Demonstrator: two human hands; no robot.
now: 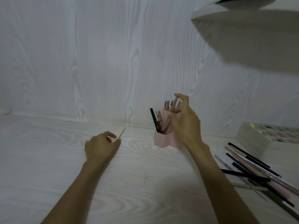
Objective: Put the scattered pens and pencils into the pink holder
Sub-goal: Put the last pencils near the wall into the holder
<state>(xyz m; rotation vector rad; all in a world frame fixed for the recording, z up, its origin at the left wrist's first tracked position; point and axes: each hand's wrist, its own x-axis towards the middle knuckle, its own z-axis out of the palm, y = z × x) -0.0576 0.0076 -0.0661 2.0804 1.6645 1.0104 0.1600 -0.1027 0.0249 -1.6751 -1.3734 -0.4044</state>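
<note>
The right hand (182, 120) is raised over the pink holder (163, 140), and its grip seems to pinch one thin pale pen (175, 105) between the thumb and the fingers, with the tip pointing down toward the back compartment. The other fingers are spread and bent, so I cannot tell exactly how the pen sits in the grip. The left hand (102, 147) rests low on the worktop (48, 159), to the left of the holder and apart from it. Its grip pinches a short cream-coloured pencil (121, 133) at the lower end, and the free end points up and to the right.

The pink holder stands on the worktop near the back wall. It already contains several pens: a black one, a few dark and pinkish ones in the front compartment, and some more in the taller back part. So a part of the work is done.

Much is left, in my judgement. A pile of pens and pencils (252, 172) lies crossed over each other on the worktop at the right, well apart from the holder. Beside this pile, further back, stands a pale tray with small compartments (255, 139). The two pieces in the hands must also go in.
</note>
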